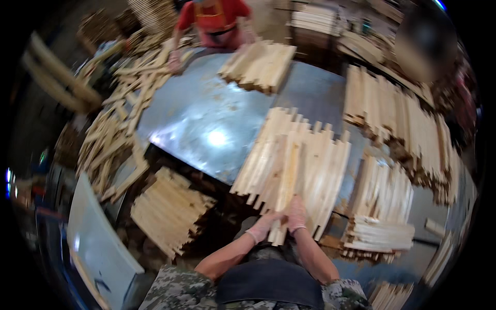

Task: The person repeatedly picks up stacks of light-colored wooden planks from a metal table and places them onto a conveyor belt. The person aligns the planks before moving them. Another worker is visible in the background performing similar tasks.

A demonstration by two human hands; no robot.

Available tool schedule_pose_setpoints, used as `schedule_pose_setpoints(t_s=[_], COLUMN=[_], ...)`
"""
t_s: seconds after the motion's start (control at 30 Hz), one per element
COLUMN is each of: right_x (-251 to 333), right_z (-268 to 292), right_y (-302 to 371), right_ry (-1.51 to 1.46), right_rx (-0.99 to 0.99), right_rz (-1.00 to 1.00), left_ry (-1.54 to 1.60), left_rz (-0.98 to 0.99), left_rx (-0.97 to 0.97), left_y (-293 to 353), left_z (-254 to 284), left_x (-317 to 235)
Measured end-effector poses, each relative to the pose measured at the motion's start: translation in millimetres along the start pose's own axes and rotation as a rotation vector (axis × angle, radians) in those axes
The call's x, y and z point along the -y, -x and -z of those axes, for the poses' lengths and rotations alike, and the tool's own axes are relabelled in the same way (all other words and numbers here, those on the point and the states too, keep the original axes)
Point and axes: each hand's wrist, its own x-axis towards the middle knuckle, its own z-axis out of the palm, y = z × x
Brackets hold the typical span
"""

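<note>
My left hand (265,226), in a thin pale glove, is closed about the near end of a few pale wooden strips (285,187). My right hand (297,214), gloved alike, grips the same strips from their right side. The strips point away from me and lie over a wide layer of wooden slats (326,164) with uneven ends. That layer rests on a shiny metal table (191,116). My fingertips are partly hidden, so how many strips I hold is not clear.
Across the table stands a person in red (214,23), beside a slat stack (258,64). Loose strips (111,142) lie jumbled at left. A lower slat pile (170,209) sits near left. More stacks (400,116) and a crosswise bundle (378,233) are at right.
</note>
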Motion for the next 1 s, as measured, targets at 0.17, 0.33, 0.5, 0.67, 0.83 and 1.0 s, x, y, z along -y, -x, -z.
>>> schedule_pose_setpoints(t_s=[0.17, 0.33, 0.5, 0.67, 0.83, 1.0], right_x=[60, 106, 189, 293, 352, 379], right_z=[42, 45, 8, -68, -173, -265], right_y=[-13, -14, -3, 11, 21, 19], right_ry=[-0.627, -0.467, -0.527, -0.034, 0.105, 0.310], right_rx=[0.075, 0.111, 0.301, 0.437, 0.604, 0.686], right_rz=[-0.379, -0.274, -0.110, 0.133, 0.190, 0.308], left_ry=[-0.193, -0.348, -0.467, -0.306, 0.157, 0.099], left_rz=[-0.001, -0.024, -0.215, -0.247, -0.511, -0.163], left_rx=[-0.091, -0.291, -0.638, -0.890, -0.349, -0.724], left_y=[15, 58, 77, 132, 215, 283], left_z=[-36, -46, 13, 87, 198, 295], left_x=[-19, -53, -33, -43, -19, 76])
